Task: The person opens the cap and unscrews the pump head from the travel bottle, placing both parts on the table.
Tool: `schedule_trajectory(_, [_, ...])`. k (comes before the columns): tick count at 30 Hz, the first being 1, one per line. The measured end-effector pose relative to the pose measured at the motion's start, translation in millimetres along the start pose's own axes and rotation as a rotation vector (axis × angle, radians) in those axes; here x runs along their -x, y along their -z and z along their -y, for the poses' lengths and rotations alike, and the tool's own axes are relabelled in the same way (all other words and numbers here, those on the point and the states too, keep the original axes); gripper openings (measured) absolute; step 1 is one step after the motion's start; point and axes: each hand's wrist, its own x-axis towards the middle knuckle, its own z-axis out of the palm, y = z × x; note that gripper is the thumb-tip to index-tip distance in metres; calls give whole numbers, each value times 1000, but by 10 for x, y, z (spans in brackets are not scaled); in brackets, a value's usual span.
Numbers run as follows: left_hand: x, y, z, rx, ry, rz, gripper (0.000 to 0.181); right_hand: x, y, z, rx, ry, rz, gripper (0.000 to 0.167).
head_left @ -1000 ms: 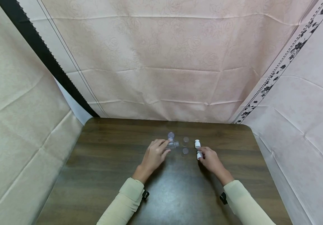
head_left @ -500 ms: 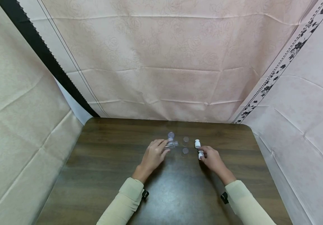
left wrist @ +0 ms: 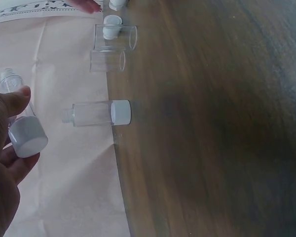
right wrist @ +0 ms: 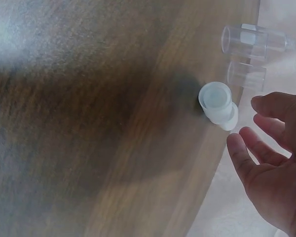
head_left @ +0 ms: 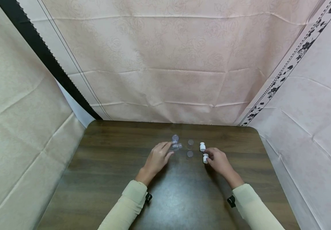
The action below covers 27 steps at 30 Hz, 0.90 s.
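My left hand [head_left: 157,158] grips a clear bottle with a white base [left wrist: 28,137], thumb on one side and fingers on the other. Beside it stands a second clear bottle with a white base [left wrist: 92,113]. My right hand [right wrist: 278,158] has its fingers spread, apart from the nearer white pump top [right wrist: 216,102], which stands on the table. Behind that one is another white pump top [head_left: 202,147], partly covered in the right wrist view. Between the hands stand two clear cylindrical covers, the farther one [head_left: 190,142] and the nearer one [head_left: 189,154].
All of it rests on a dark brown wooden table [head_left: 110,166], toward its far edge. Pale patterned cloth [head_left: 165,64] hangs behind the table and on both sides.
My right hand has let go of the nearer white pump top and drawn slightly right. My left hand still holds its bottle, which has shifted a little.
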Motion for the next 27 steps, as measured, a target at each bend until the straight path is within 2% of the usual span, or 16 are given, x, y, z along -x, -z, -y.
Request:
schedule_trajectory(7, [9,-36,47,19,24,43,39,14,82,56,33,45,-39,36])
schedule_trajectory(13, [33,-76,92,45,69,87,38,25,131,97,32,13,-2,40])
schedule_trajectory(20, [65,-144,107,99,176,149,40,27,183,140,11,12,10,41])
schedule_trajectory(27, [69,-236,102,169,265,139,39,63,232,175,-13,-14,21,42])
